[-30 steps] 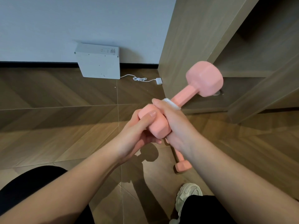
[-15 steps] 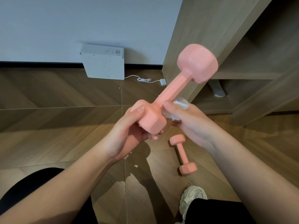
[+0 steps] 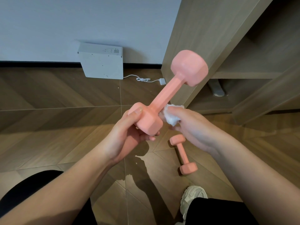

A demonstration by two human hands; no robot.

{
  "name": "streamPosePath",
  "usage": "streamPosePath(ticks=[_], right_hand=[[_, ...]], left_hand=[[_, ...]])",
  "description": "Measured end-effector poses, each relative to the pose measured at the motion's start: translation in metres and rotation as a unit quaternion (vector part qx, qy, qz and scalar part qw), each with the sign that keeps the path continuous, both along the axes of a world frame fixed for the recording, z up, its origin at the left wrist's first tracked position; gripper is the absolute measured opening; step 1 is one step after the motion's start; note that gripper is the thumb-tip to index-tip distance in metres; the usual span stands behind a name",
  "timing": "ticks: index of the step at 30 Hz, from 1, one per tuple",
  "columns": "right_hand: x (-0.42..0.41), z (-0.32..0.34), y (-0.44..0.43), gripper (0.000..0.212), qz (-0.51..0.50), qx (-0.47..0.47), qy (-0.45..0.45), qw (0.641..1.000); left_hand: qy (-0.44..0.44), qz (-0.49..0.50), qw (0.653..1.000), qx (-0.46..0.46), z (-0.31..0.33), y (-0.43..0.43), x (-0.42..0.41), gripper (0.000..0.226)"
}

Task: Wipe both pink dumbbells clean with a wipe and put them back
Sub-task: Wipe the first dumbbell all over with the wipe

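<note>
Head view: left hand [image 3: 126,133] grips dumbbell [image 3: 164,96] near cabinet edge [image 3: 172,46]; right hand [image 3: 191,125] clutches wipe [image 3: 170,116].

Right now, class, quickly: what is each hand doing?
Left hand: fingers curled round the near head of the raised pink dumbbell.
Right hand: fingers pinching a white wipe against the dumbbell's handle.

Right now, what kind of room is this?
Probably a room in a home: a wood-patterned floor, a wooden shelf unit, a white box leaning on the wall, and someone wiping a pink dumbbell with a wipe.
</note>
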State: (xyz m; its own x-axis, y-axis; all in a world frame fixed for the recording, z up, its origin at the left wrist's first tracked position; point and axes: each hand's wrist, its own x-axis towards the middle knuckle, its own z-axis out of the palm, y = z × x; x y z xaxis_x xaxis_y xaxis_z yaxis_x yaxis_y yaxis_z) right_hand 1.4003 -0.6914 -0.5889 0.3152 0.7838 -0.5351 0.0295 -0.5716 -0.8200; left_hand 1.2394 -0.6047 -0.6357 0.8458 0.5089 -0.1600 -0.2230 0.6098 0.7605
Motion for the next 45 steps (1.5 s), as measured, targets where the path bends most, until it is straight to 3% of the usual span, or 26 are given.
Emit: streamPosePath(ticks=[2, 4, 9, 12, 18, 21, 24, 27, 31, 32, 34, 36, 37, 39, 41, 45], right_hand=[[-0.005, -0.004, 0.002, 0.019, 0.001, -0.009, -0.079, 0.997], [-0.007, -0.004, 0.003, 0.019, -0.018, 0.015, -0.114, 0.993], [-0.006, -0.003, 0.006, 0.02, -0.092, 0.034, 0.006, 0.995], [-0.001, -0.003, 0.002, 0.034, -0.153, 0.019, 0.076, 0.985], [-0.008, -0.008, -0.004, 0.015, -0.123, 0.026, 0.043, 0.991], [-0.003, -0.007, -0.006, 0.021, -0.107, 0.05, 0.09, 0.989], [0.0, -0.005, -0.011, 0.028, -0.043, 0.08, 0.085, 0.992], [0.0, -0.009, -0.012, 0.03, -0.002, 0.113, -0.072, 0.991], [0.003, -0.011, -0.012, 0.031, 0.127, 0.194, -0.272, 0.934], [0.003, -0.013, -0.012, 0.031, 0.147, 0.203, -0.328, 0.911], [0.001, -0.016, -0.013, 0.028, 0.159, 0.232, -0.483, 0.829], [-0.003, -0.018, -0.013, 0.022, 0.142, 0.28, -0.594, 0.741], [-0.004, -0.018, -0.012, 0.019, 0.125, 0.297, -0.618, 0.717], [-0.002, -0.016, -0.011, 0.016, 0.088, 0.3, -0.63, 0.711], [-0.003, -0.014, -0.012, 0.011, 0.089, 0.274, -0.614, 0.735], [-0.006, -0.013, -0.015, 0.019, 0.21, 0.246, -0.553, 0.768]], left_hand=[[0.003, -0.001, 1.0, 0.008, -0.001, 0.0, 0.0, 0.046], [0.013, 0.005, 1.0, 0.009, -0.003, 0.0, 0.001, 0.049], [0.021, 0.008, 1.0, 0.019, -0.007, 0.0, 0.002, 0.042], [0.025, 0.009, 1.0, 0.01, -0.009, 0.0, 0.002, 0.039], [0.018, 0.009, 1.0, 0.018, -0.007, -0.003, 0.004, 0.043], [0.007, -0.002, 1.0, 0.028, -0.003, -0.004, 0.005, 0.047], [0.022, 0.016, 0.999, -0.018, -0.004, -0.003, 0.003, 0.052], [0.054, 0.02, 0.997, -0.051, -0.006, -0.003, 0.002, 0.059], [0.037, 0.022, 0.999, -0.027, -0.004, -0.006, 0.002, 0.046], [0.042, 0.02, 0.999, -0.013, -0.003, -0.007, 0.003, 0.04], [0.061, 0.015, 0.998, 0.007, -0.002, -0.009, 0.002, 0.036], [0.081, 0.013, 0.997, 0.01, -0.002, -0.011, 0.002, 0.047], [0.091, 0.014, 0.996, 0.01, -0.002, -0.013, 0.002, 0.053], [0.108, 0.019, 0.994, -0.001, -0.001, -0.016, 0.003, 0.061], [0.116, 0.019, 0.993, -0.005, -0.001, -0.018, 0.003, 0.059], [0.12, 0.009, 0.993, 0.0, -0.003, -0.014, 0.001, 0.059]])
